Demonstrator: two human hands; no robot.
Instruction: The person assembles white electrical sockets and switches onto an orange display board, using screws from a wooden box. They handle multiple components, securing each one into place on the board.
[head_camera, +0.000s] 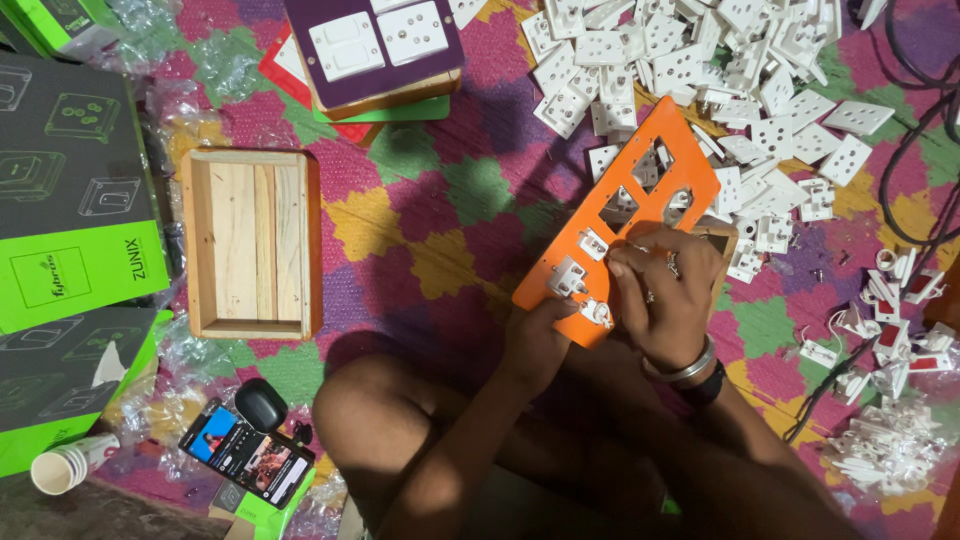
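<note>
Head view: I sat on a patterned mat, the orange plate (640, 200) tilted at centre right.
Left hand (535, 335): clamped on the plate's lower edge.
Right hand (665, 290): fingers pressed on a white switch module (598, 313) at the lower end.
Done: a few modules seated there, I judged.
Left: upper cut-outs were empty; loose white sockets (700, 60) lay piled upper right.
Nearby: an empty wooden box (195, 245) at left.

open mat (440, 215) mid-scene, wooden tray (252, 243) left, socket pile (700, 60) upper right
</note>
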